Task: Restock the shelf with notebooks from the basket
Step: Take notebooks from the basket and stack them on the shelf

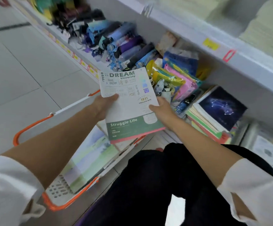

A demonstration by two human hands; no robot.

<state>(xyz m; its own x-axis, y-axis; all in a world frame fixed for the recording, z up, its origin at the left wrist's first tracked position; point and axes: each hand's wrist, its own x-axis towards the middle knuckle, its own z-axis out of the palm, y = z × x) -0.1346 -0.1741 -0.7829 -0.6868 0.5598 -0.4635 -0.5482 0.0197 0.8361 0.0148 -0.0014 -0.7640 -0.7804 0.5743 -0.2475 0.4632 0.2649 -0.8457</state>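
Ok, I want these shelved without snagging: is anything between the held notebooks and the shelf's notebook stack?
Nothing visible blocks the way. The notebooks, held by left hand and right hand, have open space toward the constellation-cover stack; the upper shelf edge overhangs it.

Left hand [102,106] gripping, right hand [162,110] gripping, thumbs on top, forearms outstretched

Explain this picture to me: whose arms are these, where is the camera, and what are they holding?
There is no machine here: a person wears a camera on the head, looking down at their own arms. The left hand and right hand together hold a notebook printed "DREAM University". Below it sits a white and orange basket with more notebooks. On the shelf ahead lie a notebook stack, folded umbrellas and colourful packets.
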